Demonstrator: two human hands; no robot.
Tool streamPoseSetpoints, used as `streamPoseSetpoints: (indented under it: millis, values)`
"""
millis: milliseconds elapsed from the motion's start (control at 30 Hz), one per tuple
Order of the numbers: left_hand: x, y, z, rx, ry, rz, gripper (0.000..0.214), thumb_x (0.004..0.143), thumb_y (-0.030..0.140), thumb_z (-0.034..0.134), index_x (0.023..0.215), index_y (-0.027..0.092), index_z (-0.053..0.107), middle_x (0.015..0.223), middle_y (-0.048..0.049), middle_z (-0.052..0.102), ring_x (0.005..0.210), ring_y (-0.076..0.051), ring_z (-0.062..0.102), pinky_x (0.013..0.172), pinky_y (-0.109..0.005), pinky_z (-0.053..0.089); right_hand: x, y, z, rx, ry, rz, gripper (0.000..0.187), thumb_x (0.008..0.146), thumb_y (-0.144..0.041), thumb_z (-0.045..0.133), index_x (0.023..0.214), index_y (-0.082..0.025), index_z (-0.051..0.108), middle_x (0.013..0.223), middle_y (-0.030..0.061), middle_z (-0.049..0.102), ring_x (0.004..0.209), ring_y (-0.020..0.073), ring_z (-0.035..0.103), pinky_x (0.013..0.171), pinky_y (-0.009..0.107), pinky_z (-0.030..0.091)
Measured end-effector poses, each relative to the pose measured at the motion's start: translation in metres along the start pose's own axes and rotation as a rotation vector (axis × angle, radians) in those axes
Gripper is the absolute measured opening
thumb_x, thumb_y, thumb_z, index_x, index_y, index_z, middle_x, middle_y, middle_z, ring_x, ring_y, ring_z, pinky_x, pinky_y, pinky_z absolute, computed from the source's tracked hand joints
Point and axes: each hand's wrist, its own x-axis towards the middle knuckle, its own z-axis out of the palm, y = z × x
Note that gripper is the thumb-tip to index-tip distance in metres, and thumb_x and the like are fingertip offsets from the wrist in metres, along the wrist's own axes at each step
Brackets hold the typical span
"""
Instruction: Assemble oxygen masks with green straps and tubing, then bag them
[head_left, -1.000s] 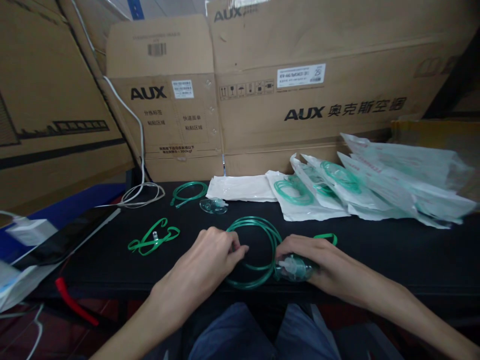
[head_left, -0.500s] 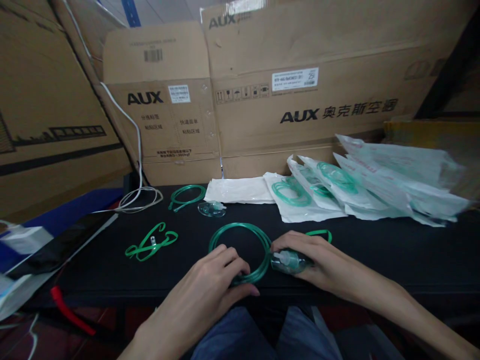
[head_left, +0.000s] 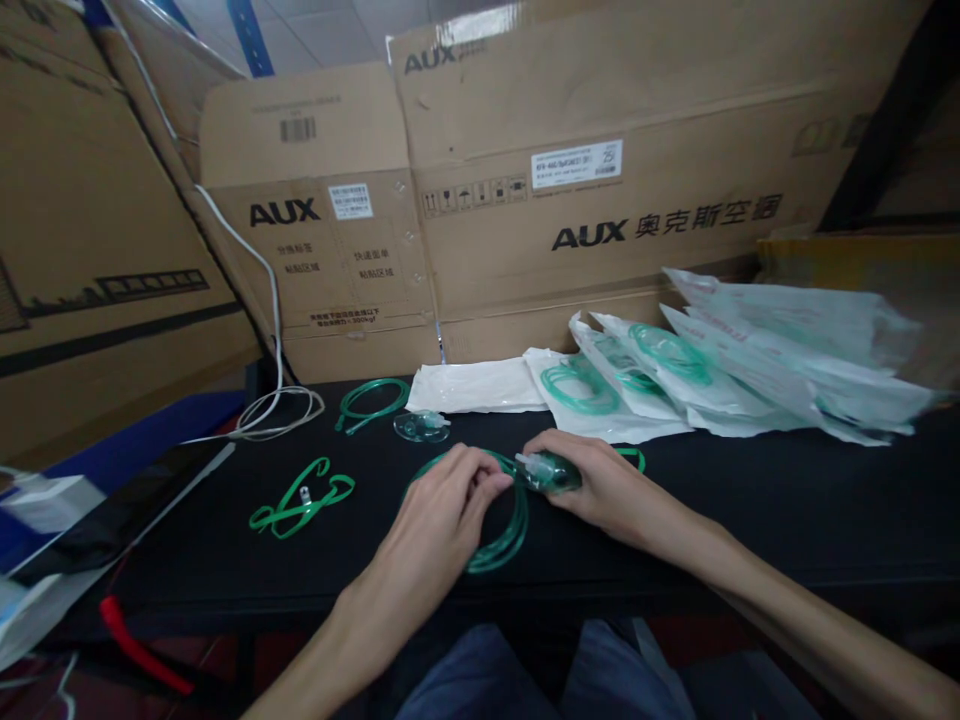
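My right hand [head_left: 600, 480] is wrapped round a clear green oxygen mask [head_left: 551, 472], its pale connector facing left. From behind that hand a green elastic strap [head_left: 634, 459] sticks out. My left hand [head_left: 442, 510] is closed, thumb against fingers, at the top of a coil of green tubing [head_left: 510, 540]; the exact spot of the pinch is partly hidden. The coil lies on the black table under and beside this hand. Connector and left fingertips are close together, with a small gap between them.
Behind are a second tubing coil [head_left: 375, 400], another mask [head_left: 422, 427] and a white packet [head_left: 480, 386]. Bagged tubing sets [head_left: 585, 385] lie at the back right. A tangled green strap [head_left: 302, 500] rests on the left. Cardboard boxes [head_left: 495, 240] wall the back; a white cable [head_left: 274, 300] hangs left.
My left hand has moved up along the coil, and its thumb and fingers have come together. The right hand has brought the mask up and left, closer to the left fingertips.
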Motion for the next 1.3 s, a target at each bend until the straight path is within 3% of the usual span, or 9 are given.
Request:
streamPoseSetpoints:
  millis: [100,267,533,667,833,933,1033,1167,1300]
  values:
    - [0.019,-0.013,-0.001,0.097,0.078,0.108,0.020,0.104,0.018,0.041,0.108,0.020,0.061,0.107,-0.0054,0.065,0.102,-0.020,0.062,0.095,-0.036,0.048,0.004,0.002,0.005,-0.028,0.068,0.023,0.039,0.071,0.003,0.061,0.102,-0.020,0.066,0.103,0.0051,0.071,0.096,0.0210,0.066,0.085,0.029,0.046]
    - [0.043,-0.029,0.011,0.179,-0.109,0.279,0.032,0.098,0.006,0.039,0.118,0.019,0.060,0.115,-0.0078,0.064,0.110,-0.022,0.060,0.100,-0.038,0.049,0.009,-0.002,0.011,-0.039,0.146,0.094,0.039,0.066,0.002,0.060,0.099,-0.017,0.069,0.099,0.0065,0.074,0.092,0.0228,0.068,0.083,0.031,0.048]
    - [0.036,-0.037,0.008,0.117,-0.208,0.323,0.017,0.102,0.031,0.052,0.112,0.021,0.060,0.112,-0.0044,0.065,0.109,-0.020,0.060,0.102,-0.035,0.046,0.006,0.003,0.008,0.147,0.212,0.234,0.020,0.075,-0.022,0.070,0.094,-0.019,0.069,0.088,0.0012,0.073,0.083,0.0215,0.066,0.078,0.030,0.047]
    - [0.038,-0.044,0.007,0.164,-0.202,0.324,0.009,0.102,0.024,0.052,0.106,0.021,0.059,0.107,-0.0037,0.064,0.103,-0.020,0.060,0.098,-0.034,0.046,0.005,0.003,0.009,0.208,0.154,0.235,0.021,0.075,-0.031,0.076,0.092,-0.019,0.068,0.088,0.0001,0.072,0.084,0.0208,0.065,0.078,0.029,0.046]
    - [0.036,-0.045,0.007,0.231,-0.176,0.245,0.013,0.102,0.030,0.052,0.104,0.020,0.059,0.104,-0.0047,0.062,0.098,-0.022,0.059,0.089,-0.035,0.048,0.012,0.001,-0.001,0.189,0.089,0.193,0.025,0.077,-0.036,0.077,0.092,-0.018,0.067,0.092,0.0020,0.071,0.087,0.0210,0.063,0.079,0.031,0.048]
    - [0.035,-0.044,0.007,0.225,-0.139,0.152,0.017,0.102,0.033,0.050,0.101,0.019,0.059,0.100,-0.0049,0.063,0.098,-0.022,0.059,0.090,-0.036,0.048,0.023,0.000,-0.015,0.224,-0.010,0.262,0.038,0.075,-0.043,0.080,0.097,-0.017,0.064,0.080,0.0017,0.069,0.071,0.0193,0.064,0.065,0.029,0.049]
    - [0.035,-0.044,0.009,0.212,-0.105,0.100,0.019,0.102,0.034,0.050,0.103,0.018,0.060,0.099,-0.0054,0.064,0.098,-0.023,0.059,0.091,-0.038,0.049,0.032,-0.001,-0.024,0.284,-0.166,0.345,0.053,0.077,-0.054,0.077,0.109,-0.016,0.058,0.056,-0.0055,0.058,0.047,0.0148,0.054,0.044,0.024,0.040]
    - [0.035,-0.044,0.012,0.207,-0.089,0.066,0.025,0.102,0.034,0.050,0.116,0.020,0.065,0.101,-0.0057,0.064,0.101,-0.023,0.062,0.094,-0.039,0.048,0.033,0.001,-0.023,0.312,-0.184,0.318,0.057,0.087,-0.063,0.063,0.118,-0.017,0.051,0.056,-0.0075,0.053,0.045,0.0116,0.049,0.040,0.021,0.036]
    - [0.035,-0.043,0.013,0.187,-0.061,0.040,0.024,0.101,0.034,0.052,0.112,0.021,0.069,0.102,-0.0064,0.065,0.103,-0.024,0.063,0.095,-0.038,0.049,0.027,0.004,-0.021,0.317,-0.203,0.325,0.054,0.089,-0.064,0.059,0.116,-0.019,0.048,0.056,-0.0091,0.048,0.048,0.0104,0.047,0.041,0.019,0.034]
